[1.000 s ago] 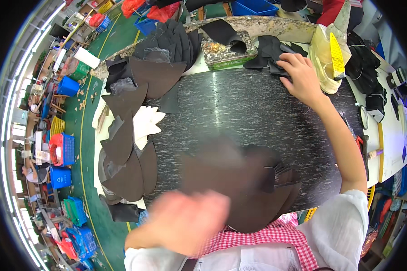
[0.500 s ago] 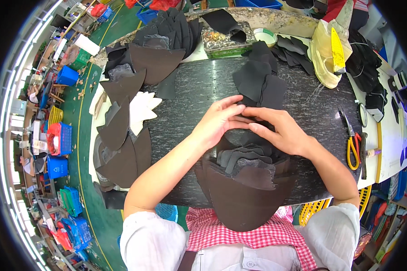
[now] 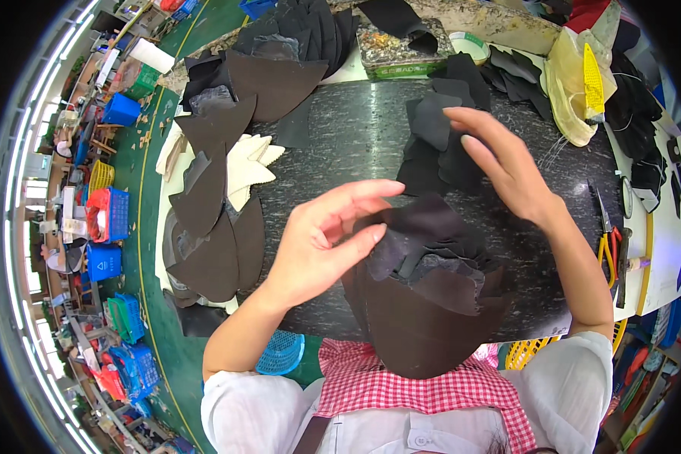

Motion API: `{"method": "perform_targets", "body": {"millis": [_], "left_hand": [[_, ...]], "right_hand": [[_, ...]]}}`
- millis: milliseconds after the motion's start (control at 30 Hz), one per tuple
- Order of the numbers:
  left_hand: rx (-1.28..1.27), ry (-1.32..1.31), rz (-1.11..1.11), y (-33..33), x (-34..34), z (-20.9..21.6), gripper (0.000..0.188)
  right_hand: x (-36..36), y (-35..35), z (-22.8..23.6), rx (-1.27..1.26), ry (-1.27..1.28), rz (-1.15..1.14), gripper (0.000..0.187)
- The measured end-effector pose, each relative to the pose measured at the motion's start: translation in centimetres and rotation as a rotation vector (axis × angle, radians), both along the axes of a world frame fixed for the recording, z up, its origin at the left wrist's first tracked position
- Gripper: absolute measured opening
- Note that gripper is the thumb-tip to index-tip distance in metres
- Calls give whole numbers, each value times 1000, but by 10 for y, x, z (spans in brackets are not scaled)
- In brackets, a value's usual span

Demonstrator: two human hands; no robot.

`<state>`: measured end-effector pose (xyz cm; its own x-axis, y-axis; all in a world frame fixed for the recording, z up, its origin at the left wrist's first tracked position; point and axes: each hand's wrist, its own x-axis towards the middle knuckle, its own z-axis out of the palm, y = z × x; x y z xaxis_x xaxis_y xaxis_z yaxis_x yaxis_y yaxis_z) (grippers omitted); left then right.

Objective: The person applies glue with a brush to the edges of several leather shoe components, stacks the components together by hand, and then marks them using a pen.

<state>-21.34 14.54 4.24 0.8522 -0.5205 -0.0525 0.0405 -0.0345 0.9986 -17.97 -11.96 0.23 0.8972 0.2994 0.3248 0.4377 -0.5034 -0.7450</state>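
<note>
Above the brown stack [image 3: 424, 325], left fingers [image 3: 349, 197] loosely hold a black piece [image 3: 424, 217] (right fingers [image 3: 486, 124] parted, empty).

Marks around the table [image 3: 340, 151]
Box [image 3: 405, 69] at table's far edge: printed letters; blue bin [image 3: 104, 259] left of table: white triangle
</note>
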Motion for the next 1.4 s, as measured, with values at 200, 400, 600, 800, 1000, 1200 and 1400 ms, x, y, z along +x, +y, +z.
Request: {"method": "perform_targets", "body": {"millis": [200,400,600,800,1000,1200,1400], "left_hand": [[225,-448,33,-11,-36,-6,36],[125,-640,-77,-19,-64,-3,38],[370,-110,-371,-24,-50,1,45],[365,-257,-82,-31,-41,-29,56],[370,-367,-71,-31,-45,-32,57],[431,-518,-116,-35,-45,-29,41],[467,-620,-99,-35,-43,-36,34]], "right_hand": [[-84,10,42,290,611,207,53],[-127,9,30,290,427,247,68],[-162,23,15,125,117,-124,24],[-154,25,-6,232,196,-313,35],[-151,25,-11,249,253,-344,32],[-147,23,-7,193,302,-322,29],[-143,14,-15,-100,-131,-206,29]]}}
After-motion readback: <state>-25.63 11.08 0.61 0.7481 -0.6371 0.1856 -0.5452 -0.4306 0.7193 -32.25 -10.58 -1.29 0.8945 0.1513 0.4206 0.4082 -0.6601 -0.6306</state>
